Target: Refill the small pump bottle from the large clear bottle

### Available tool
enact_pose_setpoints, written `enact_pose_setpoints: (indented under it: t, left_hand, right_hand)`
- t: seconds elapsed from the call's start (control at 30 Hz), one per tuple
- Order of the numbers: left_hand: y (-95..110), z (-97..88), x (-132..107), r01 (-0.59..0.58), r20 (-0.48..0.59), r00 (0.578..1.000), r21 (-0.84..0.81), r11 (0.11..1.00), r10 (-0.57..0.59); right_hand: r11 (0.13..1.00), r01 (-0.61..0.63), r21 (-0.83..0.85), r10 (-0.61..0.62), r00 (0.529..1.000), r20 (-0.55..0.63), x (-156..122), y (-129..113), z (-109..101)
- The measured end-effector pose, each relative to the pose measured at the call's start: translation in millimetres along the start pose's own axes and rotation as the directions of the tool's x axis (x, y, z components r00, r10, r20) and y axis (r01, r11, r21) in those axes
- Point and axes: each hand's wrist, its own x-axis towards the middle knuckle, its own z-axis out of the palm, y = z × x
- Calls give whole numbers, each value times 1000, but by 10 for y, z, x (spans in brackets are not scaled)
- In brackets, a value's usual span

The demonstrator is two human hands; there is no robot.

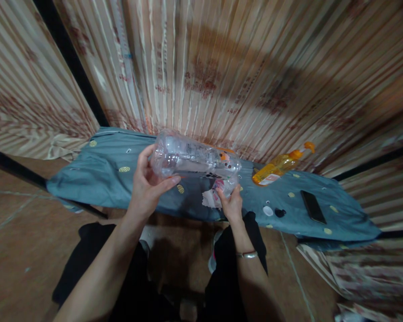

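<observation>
My left hand (pixel 147 185) grips the base end of a large clear plastic bottle (pixel 195 158), held sideways above a blue-grey cloth-covered table (pixel 100 174). My right hand (pixel 231 203) pinches a white, partly peeled label (pixel 212 197) that hangs from the bottle's underside near its neck end. A bracelet sits on my right wrist. The bottle looks empty.
An orange-capped bottle of yellow liquid (pixel 278 166) lies on the cloth to the right. A black phone (pixel 313 206), a white cap (pixel 267 210) and a small black piece (pixel 280 213) lie near it. Patterned curtains (pixel 221 67) hang behind the table. A brown tiled floor (pixel 23 241) lies below.
</observation>
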Motion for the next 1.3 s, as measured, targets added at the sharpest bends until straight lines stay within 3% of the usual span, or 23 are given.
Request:
enact_pose_setpoints:
  t: [0.23, 0.67, 1.03, 1.3]
  left_hand:
    - [2, 30, 33, -12, 3, 1000, -21, 1000, 12]
    - [1, 72, 61, 63, -41, 997, -139, 988, -69]
    - [131, 185, 73, 80, -91, 991, -230, 970, -103]
    - [22, 91, 89, -9, -17, 1000, -34, 999, 8]
  right_hand:
    - [1000, 10, -6, -10, 1000, -5, 0, 31, 16]
    - [1000, -1, 7, 1, 1000, 5, 5, 11, -3]
    - [1000, -12, 19, 12, 1000, 26, -2, -30, -31]
    - [999, 4, 32, -5, 1000, 12, 1, 1, -15]
